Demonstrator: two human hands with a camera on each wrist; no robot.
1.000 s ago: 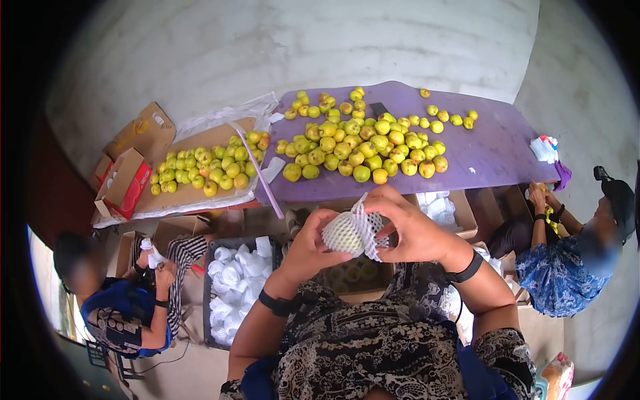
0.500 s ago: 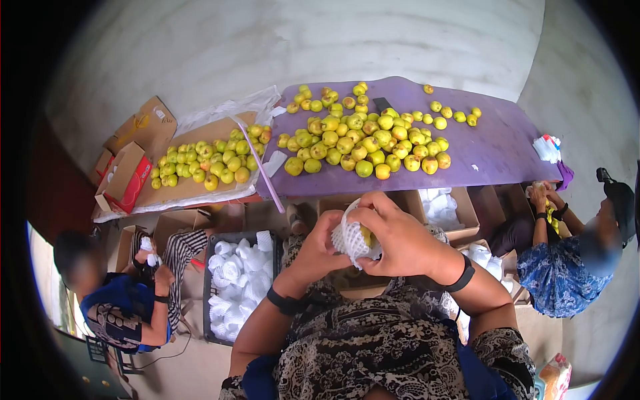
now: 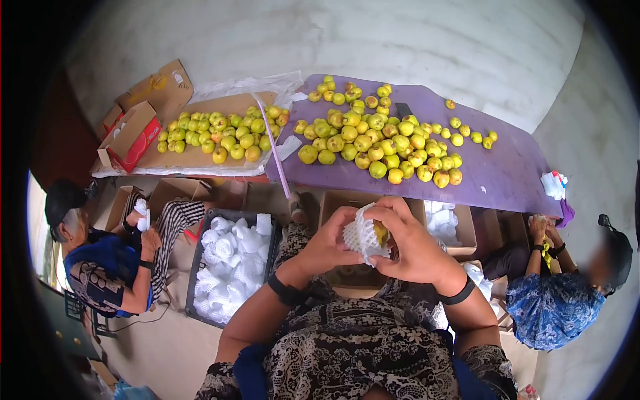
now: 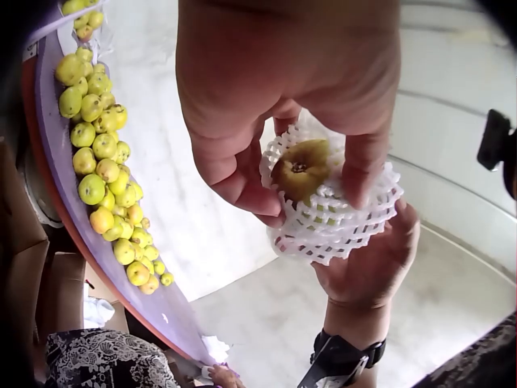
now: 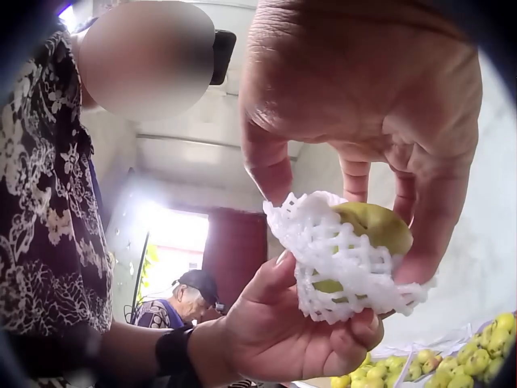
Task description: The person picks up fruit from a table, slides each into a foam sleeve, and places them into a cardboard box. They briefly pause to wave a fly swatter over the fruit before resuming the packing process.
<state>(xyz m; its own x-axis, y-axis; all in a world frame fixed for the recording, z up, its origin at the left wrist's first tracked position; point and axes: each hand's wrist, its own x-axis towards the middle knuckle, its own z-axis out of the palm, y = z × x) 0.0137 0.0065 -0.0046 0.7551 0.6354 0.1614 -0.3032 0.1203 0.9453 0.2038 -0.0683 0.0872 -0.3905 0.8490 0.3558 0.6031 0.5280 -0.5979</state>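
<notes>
Both hands hold one yellow-green apple (image 5: 380, 226) partly wrapped in a white foam net (image 5: 339, 267), in front of the chest. In the head view my left hand (image 3: 327, 247) grips the net's left side, with its thumb below. My right hand (image 3: 420, 253) curls round the other side, where the apple's bare end shows through the net's mouth. Seen from the left wrist, the brown blossom end of the apple faces out, and the net bunches in folds around it. Fingers of both hands press the net's edge against the fruit.
A purple-topped table (image 3: 507, 167) bears a heap of apples (image 3: 393, 147); more apples (image 3: 227, 137) lie on cardboard to its left. Foam nets fill a black crate (image 3: 197, 280) below. Cardboard boxes (image 3: 460, 250) stand under the table. One person (image 3: 107, 260) sits left, another (image 3: 553, 287) right.
My hands have moved closer together round the apple. The right hand's stretched net edge has drawn in, and the apple's bare end has come into view. The head view has swung slightly.
</notes>
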